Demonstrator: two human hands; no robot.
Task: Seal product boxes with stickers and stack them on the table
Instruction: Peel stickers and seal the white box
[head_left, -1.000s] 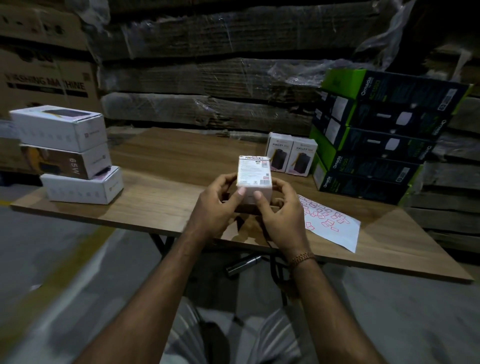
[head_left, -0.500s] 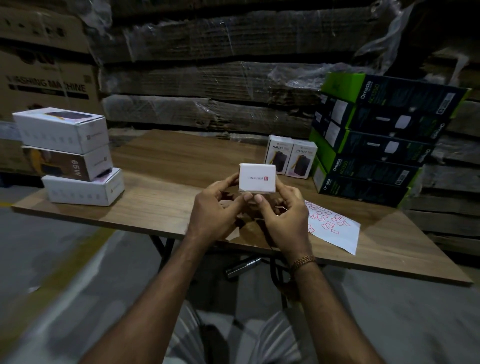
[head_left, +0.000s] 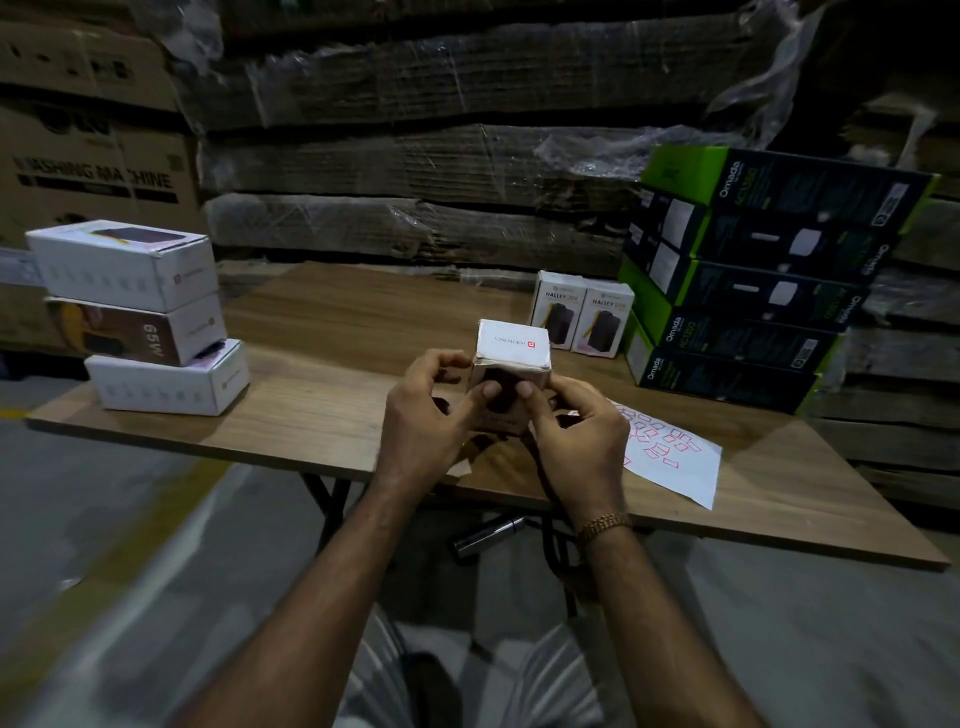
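The wooden table bears white boxes, green-black boxes, Halley boxes and a sticker sheet.

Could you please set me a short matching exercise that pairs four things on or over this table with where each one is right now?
Things:
1. small white box
2. sticker sheet
3. green and black boxes
4. two Halley boxes

Places:
A. stacked at the table's far right
B. flat on the table, beside the right hand
C. upright side by side, just left of the green stack
D. held above the table by the left hand and the right hand

Pairs: 1-D, 2-B, 3-A, 4-C
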